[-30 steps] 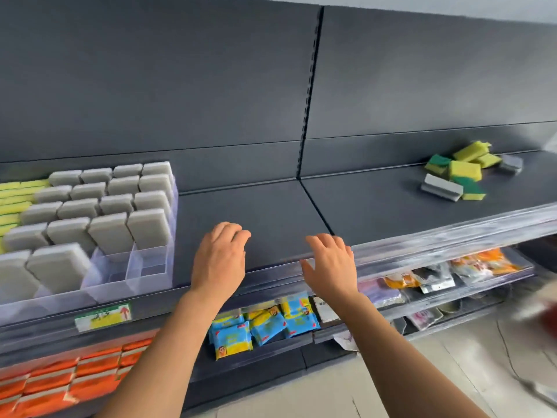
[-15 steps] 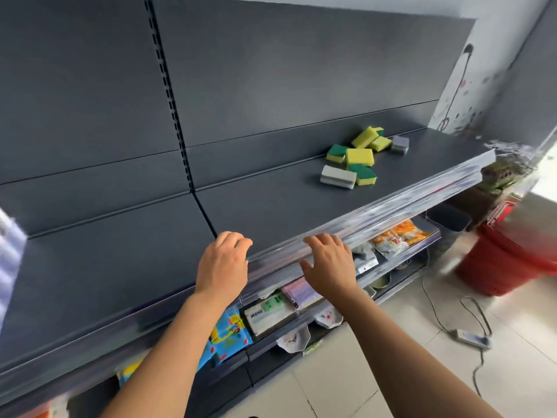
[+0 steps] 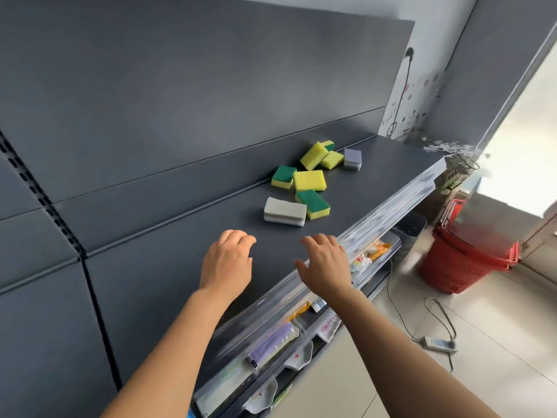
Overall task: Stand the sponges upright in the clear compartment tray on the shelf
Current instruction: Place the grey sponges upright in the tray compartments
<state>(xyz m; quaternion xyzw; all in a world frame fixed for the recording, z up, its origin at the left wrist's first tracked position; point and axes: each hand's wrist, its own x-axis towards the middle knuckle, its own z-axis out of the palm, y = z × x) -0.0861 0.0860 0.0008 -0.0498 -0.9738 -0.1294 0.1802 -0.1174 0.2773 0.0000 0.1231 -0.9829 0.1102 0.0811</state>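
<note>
On the dark shelf [image 3: 376,188], beyond both hands, a loose group of sponges [image 3: 309,180] is shown, some lying flat and some tilted. A grey sponge [image 3: 284,212] is placed nearest the hands, and a second grey sponge [image 3: 352,159] farthest right. The left hand [image 3: 226,263] and right hand [image 3: 327,267] are seen empty over the near part of the shelf, fingers relaxed and slightly bent, apart from every sponge. Stacked red baskets [image 3: 464,260] and a power strip [image 3: 437,343] are seen on the floor at right.
</note>
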